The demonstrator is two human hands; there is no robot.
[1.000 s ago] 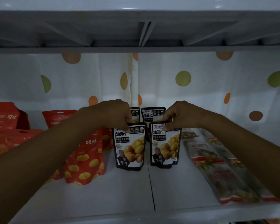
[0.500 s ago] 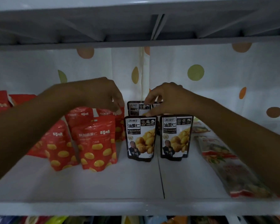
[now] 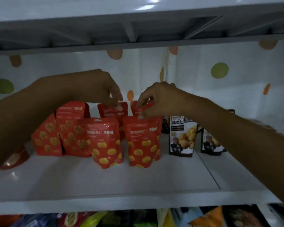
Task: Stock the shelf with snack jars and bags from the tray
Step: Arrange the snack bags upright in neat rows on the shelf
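Six red plastic stand-up pouches [image 3: 72,128] printed with yellow nuts are standing in the left half of the white shelf board [image 3: 105,182]. Two are standing nearest the front edge with a narrow gap between them: the front-left red pouch [image 3: 106,141] and the front-right red pouch [image 3: 143,140]. Just behind these, toward the back edge, the rear-left red pouch [image 3: 111,112] and the rear-right red pouch [image 3: 145,104] are standing. The other two are crowding together nearer the left edge.

I am reaching both bare arms in over the front edge. My left hand [image 3: 102,89] is hanging fingers-down over the rear-left red pouch, its fingertips [image 3: 119,107] touching the top strip. The blur is keeping me from telling whether they are pinching it. My right hand [image 3: 156,100] is pinching the top strip of the rear-right red pouch between a curled forefinger and thumb, just above the top of the front-right red pouch.

To the right of the red ones, a black-and-white pouch picturing yellow chestnuts [image 3: 181,136] is standing upright beside the board's seam, and a second black-and-white pouch [image 3: 211,143] is showing partly behind my right forearm. A white sheet with orange and green dots [image 3: 220,71] is hanging along the back edge. Below the front edge, blurred colourful bags [image 3: 208,217] are lying on a lower shelf.
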